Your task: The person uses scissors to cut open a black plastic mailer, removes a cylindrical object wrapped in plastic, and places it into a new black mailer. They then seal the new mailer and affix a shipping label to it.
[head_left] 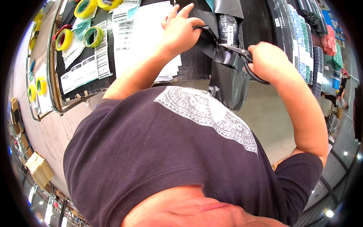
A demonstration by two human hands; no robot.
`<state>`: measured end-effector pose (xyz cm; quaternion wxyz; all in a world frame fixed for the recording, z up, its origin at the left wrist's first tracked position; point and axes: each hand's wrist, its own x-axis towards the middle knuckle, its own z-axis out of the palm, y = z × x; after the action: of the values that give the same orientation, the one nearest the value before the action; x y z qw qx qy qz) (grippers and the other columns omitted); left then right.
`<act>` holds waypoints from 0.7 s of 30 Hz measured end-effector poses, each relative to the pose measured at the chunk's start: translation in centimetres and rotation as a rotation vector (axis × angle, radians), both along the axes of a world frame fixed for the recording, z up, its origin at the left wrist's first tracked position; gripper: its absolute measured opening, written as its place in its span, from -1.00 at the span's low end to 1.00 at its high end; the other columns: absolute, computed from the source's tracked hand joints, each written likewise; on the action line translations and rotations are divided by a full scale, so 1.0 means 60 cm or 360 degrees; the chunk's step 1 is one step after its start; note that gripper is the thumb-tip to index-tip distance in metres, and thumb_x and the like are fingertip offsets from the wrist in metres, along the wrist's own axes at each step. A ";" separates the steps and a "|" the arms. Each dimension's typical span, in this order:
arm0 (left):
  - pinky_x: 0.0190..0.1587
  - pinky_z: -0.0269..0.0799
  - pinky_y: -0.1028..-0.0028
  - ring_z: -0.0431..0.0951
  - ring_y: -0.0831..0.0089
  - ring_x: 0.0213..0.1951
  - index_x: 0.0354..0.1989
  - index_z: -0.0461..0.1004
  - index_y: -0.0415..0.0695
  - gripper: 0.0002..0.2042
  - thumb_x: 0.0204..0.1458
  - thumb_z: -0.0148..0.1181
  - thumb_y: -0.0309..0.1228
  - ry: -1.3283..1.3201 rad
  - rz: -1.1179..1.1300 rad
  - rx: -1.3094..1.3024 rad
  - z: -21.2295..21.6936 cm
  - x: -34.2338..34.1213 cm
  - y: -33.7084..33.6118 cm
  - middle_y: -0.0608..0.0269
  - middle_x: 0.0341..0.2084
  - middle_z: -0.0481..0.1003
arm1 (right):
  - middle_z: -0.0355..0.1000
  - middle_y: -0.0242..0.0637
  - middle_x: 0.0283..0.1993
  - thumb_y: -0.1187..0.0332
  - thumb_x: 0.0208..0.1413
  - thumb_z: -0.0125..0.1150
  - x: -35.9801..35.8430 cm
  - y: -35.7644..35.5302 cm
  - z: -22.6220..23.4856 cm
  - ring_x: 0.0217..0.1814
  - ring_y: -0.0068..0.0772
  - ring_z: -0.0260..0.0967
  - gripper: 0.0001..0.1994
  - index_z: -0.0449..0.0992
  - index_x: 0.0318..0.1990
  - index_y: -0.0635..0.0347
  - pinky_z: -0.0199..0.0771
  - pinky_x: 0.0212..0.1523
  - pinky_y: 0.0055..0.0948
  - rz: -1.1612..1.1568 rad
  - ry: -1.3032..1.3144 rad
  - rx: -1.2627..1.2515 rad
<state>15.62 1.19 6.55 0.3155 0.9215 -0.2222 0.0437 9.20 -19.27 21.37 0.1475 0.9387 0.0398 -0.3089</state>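
My left hand (180, 32) pinches an edge of black plastic film (227, 81) between thumb and finger, while its other fingers stretch away. In my right hand (270, 60) is a pair of scissors (235, 49) with dark handles; their blades point left and lie against the film. The film runs under the blades and hangs over the table's near edge. Just beyond the scissors lies a dark wrapped roll (228, 28) with a white barcode label, partly covered by the film. Whether the blades are cutting through the film I cannot tell.
White paper sheets (140, 45) and barcode label strips (102, 56) lie on the black table (261, 26) to the left. Several yellow tape rolls (65, 39) sit farther left. Patterned and dark wrapped rolls (298, 34) line the right side. Metal rails (58, 90) edge the table's left end.
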 end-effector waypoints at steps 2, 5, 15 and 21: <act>0.22 0.18 -0.02 0.28 0.08 0.24 0.25 0.32 0.00 -0.37 -0.06 0.35 -0.31 -0.0055 0.0044 -0.0212 -0.066 0.004 0.014 0.08 0.27 0.27 | 0.56 0.01 -0.26 0.37 -0.05 0.15 -0.021 -0.001 0.009 -0.16 0.03 0.54 -0.80 0.63 -0.33 0.27 0.56 -0.11 -0.13 -0.0035 -0.0036 0.0000; 0.06 0.42 0.20 0.44 0.17 0.13 0.30 0.23 -0.08 -0.34 0.01 0.36 -0.29 0.1114 0.0291 -0.1185 -0.065 -0.032 0.015 0.04 0.25 0.29 | 0.55 -0.04 -0.28 0.16 0.04 0.21 -0.052 -0.008 -0.008 -0.14 0.00 0.54 -0.67 0.56 -0.16 0.22 0.55 -0.08 -0.14 -0.0226 -0.0089 0.0046; -0.12 0.43 0.37 0.49 0.52 -0.15 -0.08 0.49 -0.02 -0.78 0.11 0.26 -0.31 0.2181 0.0400 -0.1310 -0.093 -0.076 0.024 0.36 -0.20 0.52 | 0.43 -0.06 -0.08 -0.05 -0.07 0.40 -0.089 0.036 -0.162 -0.03 0.04 0.46 -0.37 0.41 0.12 0.02 0.48 -0.05 -0.08 -0.1087 -0.1120 0.0502; -0.14 0.44 0.44 0.49 0.56 -0.19 -0.08 0.50 -0.05 -0.79 0.14 0.23 -0.34 0.2138 0.0382 -0.1184 -0.095 -0.068 0.037 0.37 -0.23 0.54 | 0.33 -0.12 -0.11 -0.01 -0.25 0.53 -0.060 0.048 -0.283 -0.02 0.05 0.34 -0.20 0.25 0.17 -0.06 0.41 -0.07 -0.04 -0.0774 -0.1671 0.0407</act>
<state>11.56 3.43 0.87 0.6642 0.6015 0.1473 -0.4187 5.62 -16.37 4.38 -0.0419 0.9584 -0.2178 0.1794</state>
